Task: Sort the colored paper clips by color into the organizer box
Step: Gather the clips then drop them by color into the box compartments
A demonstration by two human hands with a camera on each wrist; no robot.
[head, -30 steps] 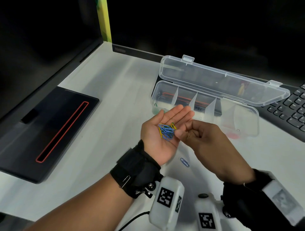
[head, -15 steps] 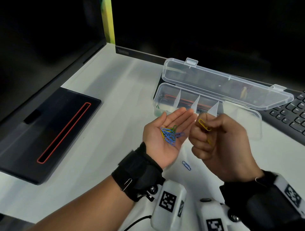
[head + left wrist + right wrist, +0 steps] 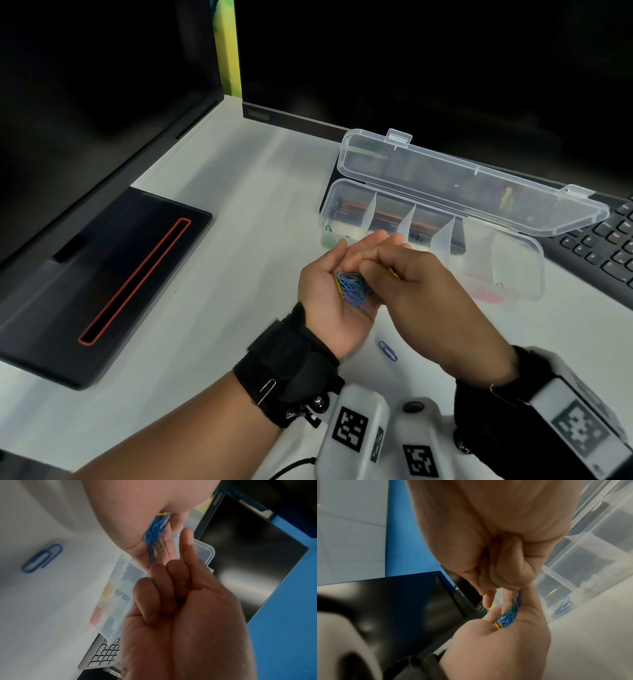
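Note:
My left hand (image 3: pixel 325 301) lies palm up over the table, fingers straight, carrying a small heap of blue and yellow paper clips (image 3: pixel 352 289). My right hand (image 3: pixel 428 291) hovers over that palm with its index finger reaching into the heap (image 3: pixel 155 534); its other fingers are curled, and a sliver of the yellow paper clip (image 3: pixel 394 274) shows under them. The clear organizer box (image 3: pixel 513 294) stands just beyond both hands with its lid (image 3: pixel 462 185) open. Its compartments hold pink, yellow and white clips in the left wrist view, and blue clips (image 3: pixel 563 606) in the right wrist view.
One loose blue clip (image 3: pixel 387 350) lies on the white table below the hands. A black monitor base (image 3: pixel 102 274) with a red slot sits at the left, a keyboard (image 3: pixel 609 246) at the right, and dark monitor screens behind the box.
My right hand lifted a yellow clip out of the left palm, then came back down over the heap with its fingers curled. The left hand stayed palm up.

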